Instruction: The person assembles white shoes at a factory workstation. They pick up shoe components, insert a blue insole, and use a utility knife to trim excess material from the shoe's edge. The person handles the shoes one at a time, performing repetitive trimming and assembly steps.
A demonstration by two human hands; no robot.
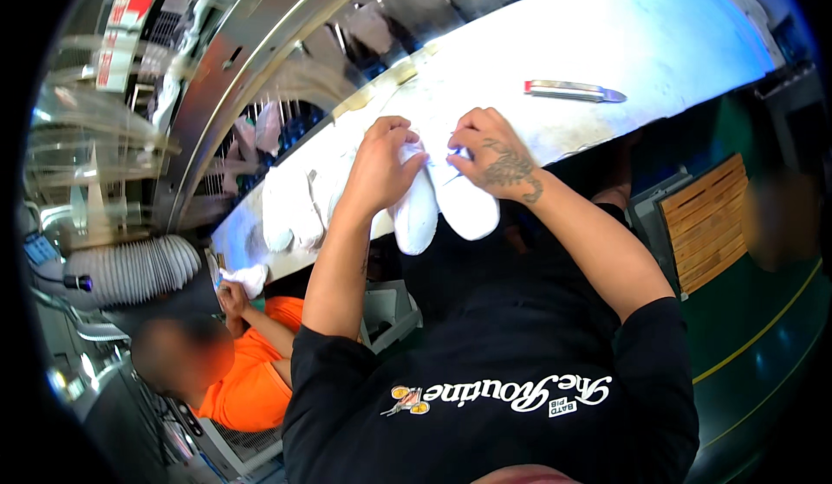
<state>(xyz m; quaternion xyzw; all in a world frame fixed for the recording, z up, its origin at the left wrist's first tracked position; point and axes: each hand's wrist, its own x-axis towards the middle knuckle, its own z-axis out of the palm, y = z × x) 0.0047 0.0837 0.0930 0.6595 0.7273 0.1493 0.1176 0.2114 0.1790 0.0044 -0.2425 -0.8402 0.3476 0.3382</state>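
Two white shoes lie side by side at the near edge of the white table (pixel 641 42), toes toward me. My left hand (pixel 384 163) grips the left shoe (pixel 416 220) near its opening, thumb and fingers bent round the upper. On the other shoe (pixel 469 208), my right hand (pixel 496 156) has its fingers curled in a pinch by the opening. Whether it pinches a lace or the upper is too bright to make out. More white shoes (pixel 278 215) stand to the left of my left hand, partly washed out by glare.
A cutter knife (pixel 572 92) with a red end lies beyond my right hand. At the left, a co-worker in an orange shirt (pixel 251 389) handles a white item (pixel 246 279). A metal rail (pixel 234 55) runs behind the table; a wooden slatted board (pixel 706 224) sits at the right.
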